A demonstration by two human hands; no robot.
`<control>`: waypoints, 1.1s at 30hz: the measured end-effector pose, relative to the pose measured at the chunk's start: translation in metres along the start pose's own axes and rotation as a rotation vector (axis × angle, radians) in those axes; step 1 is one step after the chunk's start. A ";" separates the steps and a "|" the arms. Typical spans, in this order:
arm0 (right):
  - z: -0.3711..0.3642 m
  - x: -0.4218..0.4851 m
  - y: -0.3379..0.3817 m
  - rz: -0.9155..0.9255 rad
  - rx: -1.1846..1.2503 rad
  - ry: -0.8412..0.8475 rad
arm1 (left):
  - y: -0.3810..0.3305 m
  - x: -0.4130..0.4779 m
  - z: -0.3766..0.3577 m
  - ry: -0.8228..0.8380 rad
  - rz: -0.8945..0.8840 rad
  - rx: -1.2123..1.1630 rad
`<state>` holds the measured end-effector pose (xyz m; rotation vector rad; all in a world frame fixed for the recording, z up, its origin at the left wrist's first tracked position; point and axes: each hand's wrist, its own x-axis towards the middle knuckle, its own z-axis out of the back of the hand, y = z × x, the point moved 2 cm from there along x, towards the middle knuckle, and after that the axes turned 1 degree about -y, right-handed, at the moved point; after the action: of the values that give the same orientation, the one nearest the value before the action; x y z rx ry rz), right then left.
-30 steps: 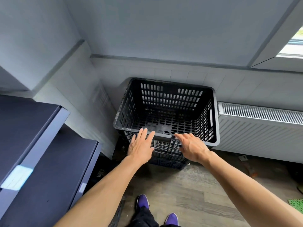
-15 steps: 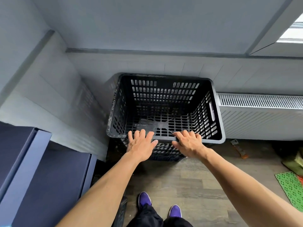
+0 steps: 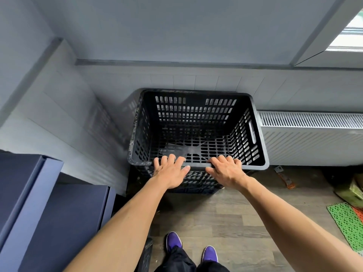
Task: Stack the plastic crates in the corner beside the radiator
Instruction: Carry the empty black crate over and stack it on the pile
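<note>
Black slotted plastic crate (image 3: 198, 122) centre frame, atop lower crate (image 3: 196, 183), touching white radiator (image 3: 312, 138); left hand (image 3: 171, 172) and right hand (image 3: 225, 170) flat on near rim, fingers uncurled, gripping nothing

- The crate (image 3: 198, 130) is black, and its walls and bottom have rows of small slots.
- The radiator (image 3: 312, 138) is white, with a fine grille on top and slanted lines on the front.
- The cabinet (image 3: 49, 213) is dark blue.
- The floor (image 3: 225, 218) is grey-brown wood planks.
- The shoes (image 3: 173, 241) are purple.
- The mat (image 3: 347, 224) is green with a pattern of holes.
- The wall (image 3: 176, 30) is pale grey-blue.
</note>
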<state>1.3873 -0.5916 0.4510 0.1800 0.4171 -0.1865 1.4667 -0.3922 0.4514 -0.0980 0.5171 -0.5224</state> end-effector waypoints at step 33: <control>-0.049 -0.122 0.104 0.692 -0.069 0.197 | -0.027 -0.250 -0.116 -0.340 0.609 -0.332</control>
<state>1.2809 -0.4635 0.4715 0.2656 0.5329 0.5287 1.2122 -0.2859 0.4684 -0.3278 0.2728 0.1794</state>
